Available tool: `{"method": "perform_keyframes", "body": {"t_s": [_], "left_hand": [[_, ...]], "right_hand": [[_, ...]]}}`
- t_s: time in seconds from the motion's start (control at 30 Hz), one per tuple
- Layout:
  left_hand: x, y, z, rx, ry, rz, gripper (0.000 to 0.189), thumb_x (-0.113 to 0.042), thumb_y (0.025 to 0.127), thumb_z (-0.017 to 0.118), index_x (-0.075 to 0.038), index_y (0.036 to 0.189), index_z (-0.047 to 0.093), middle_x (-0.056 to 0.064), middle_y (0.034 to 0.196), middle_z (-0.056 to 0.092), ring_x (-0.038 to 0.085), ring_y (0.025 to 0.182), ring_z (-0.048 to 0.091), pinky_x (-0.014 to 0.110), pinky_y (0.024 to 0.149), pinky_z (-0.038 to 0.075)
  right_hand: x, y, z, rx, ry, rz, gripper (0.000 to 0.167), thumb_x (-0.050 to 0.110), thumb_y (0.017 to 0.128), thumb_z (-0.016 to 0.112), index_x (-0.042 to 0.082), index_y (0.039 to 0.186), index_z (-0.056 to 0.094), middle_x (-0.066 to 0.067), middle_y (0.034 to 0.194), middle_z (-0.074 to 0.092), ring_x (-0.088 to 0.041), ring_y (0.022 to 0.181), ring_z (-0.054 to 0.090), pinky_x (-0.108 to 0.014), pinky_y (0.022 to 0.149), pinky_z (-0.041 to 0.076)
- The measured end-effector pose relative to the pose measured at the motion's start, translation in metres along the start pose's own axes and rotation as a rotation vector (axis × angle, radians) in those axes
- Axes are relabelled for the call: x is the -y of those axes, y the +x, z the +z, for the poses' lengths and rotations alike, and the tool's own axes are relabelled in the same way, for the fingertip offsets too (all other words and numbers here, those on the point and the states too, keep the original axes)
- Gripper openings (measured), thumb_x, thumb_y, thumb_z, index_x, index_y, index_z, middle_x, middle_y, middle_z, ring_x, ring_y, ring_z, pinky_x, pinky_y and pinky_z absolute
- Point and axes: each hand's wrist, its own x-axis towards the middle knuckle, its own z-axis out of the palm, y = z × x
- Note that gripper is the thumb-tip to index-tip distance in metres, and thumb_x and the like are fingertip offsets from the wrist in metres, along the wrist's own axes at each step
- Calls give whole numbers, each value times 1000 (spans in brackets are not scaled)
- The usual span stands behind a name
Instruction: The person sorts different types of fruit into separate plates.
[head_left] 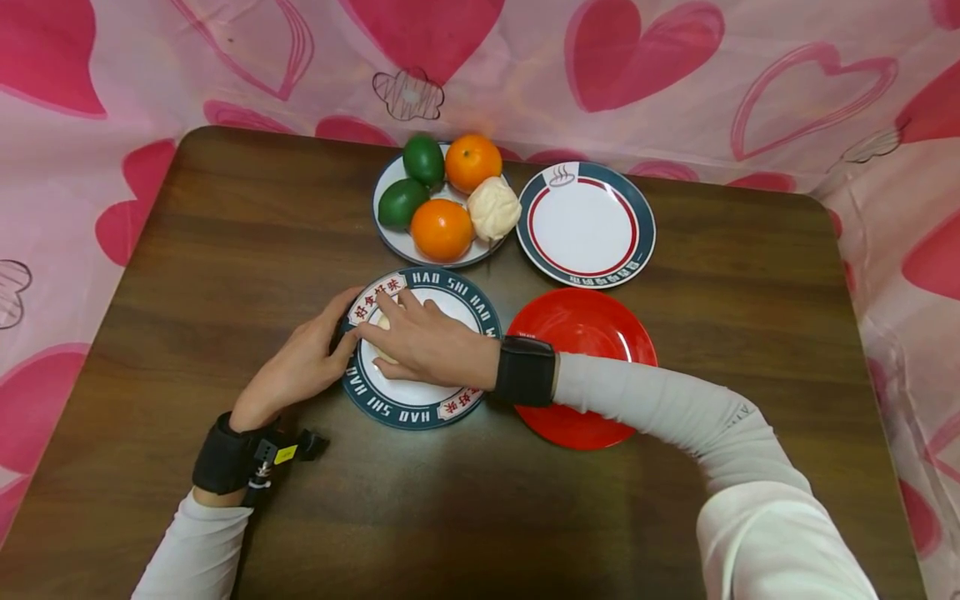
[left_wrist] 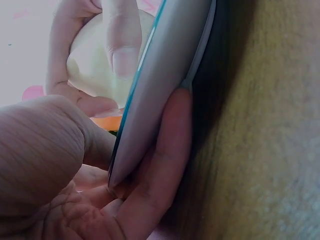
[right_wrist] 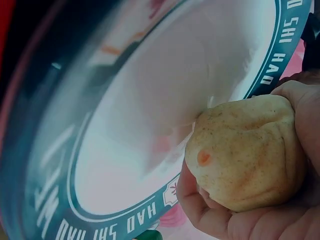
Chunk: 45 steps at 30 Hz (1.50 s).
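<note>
Right hand: the right hand (head_left: pixel 431 342) is clamped on a bun (right_wrist: pixel 245 150), thumb and fingers curled about its sides.
Bun: over the left part of the patterned plate (head_left: pixel 420 419); whether it rests fully on the surface I cannot tell.
Left hand: the left hand (head_left: pixel 303 358) grips that plate's left rim, with at least one finger tucked underneath.
Fruit plate: beyond the patterned plate, the fruit plate (head_left: pixel 401 239) bears two green fruits (head_left: pixel 402 204) on its left, two oranges (head_left: pixel 442 230), and a pale pleated bun (head_left: pixel 494 209) at its right edge.
White plate: to the right of the fruit plate stands a white plate (head_left: pixel 581 225) with a dark rim and red ring.
Red plate: nearer than the white one, the red plate (head_left: pixel 592 321) lies partly under the right forearm.
Table: brown wooden table (head_left: pixel 300 217), with a heart-print cloth (head_left: pixel 645 50) behind.
</note>
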Motion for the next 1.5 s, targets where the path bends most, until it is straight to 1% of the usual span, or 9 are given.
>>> {"method": "perform_keyframes", "body": {"t_s": [0.23, 0.4, 0.5, 0.6, 0.77, 0.87, 1.07, 1.23, 1.5], "left_hand": [[-2, 2, -2, 9, -12, -10, 66, -15, 106, 51, -11, 162, 17, 26, 160, 34, 44, 132, 48, 66, 115, 35], [-1, 3, -2, 5, 2, 4, 64, -15, 106, 50, -10, 162, 18, 26, 161, 33, 45, 137, 45, 67, 115, 33], [-1, 3, -2, 1, 12, 15, 63, -14, 107, 49, -8, 161, 19, 27, 160, 34, 45, 136, 46, 68, 114, 33], [0, 2, -2, -1, 10, 16, 63, -15, 107, 49, -9, 162, 18, 27, 159, 35, 45, 137, 46, 68, 114, 35], [-1, 1, -2, -5, 12, -5, 64, -19, 107, 49, -12, 163, 18, 26, 159, 36, 43, 135, 46, 68, 114, 34], [-2, 1, -1, -4, 12, -12, 64, -19, 107, 50, -12, 162, 19, 25, 157, 38, 42, 131, 48, 67, 115, 34], [-2, 0, -1, 7, 0, -35, 66, -21, 107, 52, -13, 163, 17, 24, 158, 37, 41, 130, 47, 66, 116, 34], [-2, 0, 0, 7, 0, -29, 66, -21, 107, 51, -13, 163, 17, 23, 159, 36, 41, 130, 47, 66, 116, 33], [-2, 0, 0, 7, -1, -25, 65, -20, 107, 50, -12, 163, 17, 25, 160, 35, 42, 130, 46, 67, 116, 32]], "right_hand": [[0, -1, -1, -4, -24, 0, 54, 44, 107, 46, 26, 156, 35, -17, 168, 24, -41, 150, 31, -55, 116, 42], [1, -6, -10, -16, -33, 25, 67, 60, 101, 48, 30, 159, 32, -13, 168, 24, -38, 148, 33, -58, 114, 42], [-5, -15, -26, -95, -29, 42, 74, 68, 96, 50, 33, 159, 32, -12, 165, 28, -34, 145, 35, -57, 113, 42], [-20, -27, -47, -219, -51, 65, 78, 70, 94, 53, 33, 159, 33, -12, 163, 31, -33, 144, 36, -56, 111, 44], [-65, -42, -76, -438, -80, 162, 79, 66, 91, 60, 27, 156, 38, -17, 159, 33, -39, 141, 38, -60, 107, 47], [-94, -45, -82, -503, -49, 226, 78, 62, 90, 65, 24, 154, 41, -18, 158, 32, -41, 140, 38, -60, 108, 47], [-128, -40, -77, -459, -18, 278, 78, 55, 88, 69, 21, 153, 42, -21, 155, 32, -43, 137, 40, -58, 103, 52], [-135, -34, -70, -357, -12, 322, 78, 53, 87, 71, 23, 153, 41, -22, 145, 37, -39, 124, 46, -53, 97, 56], [-138, -25, -65, -274, 63, 346, 73, 43, 86, 75, 23, 150, 46, -21, 140, 36, -36, 115, 50, -50, 87, 59]]}}
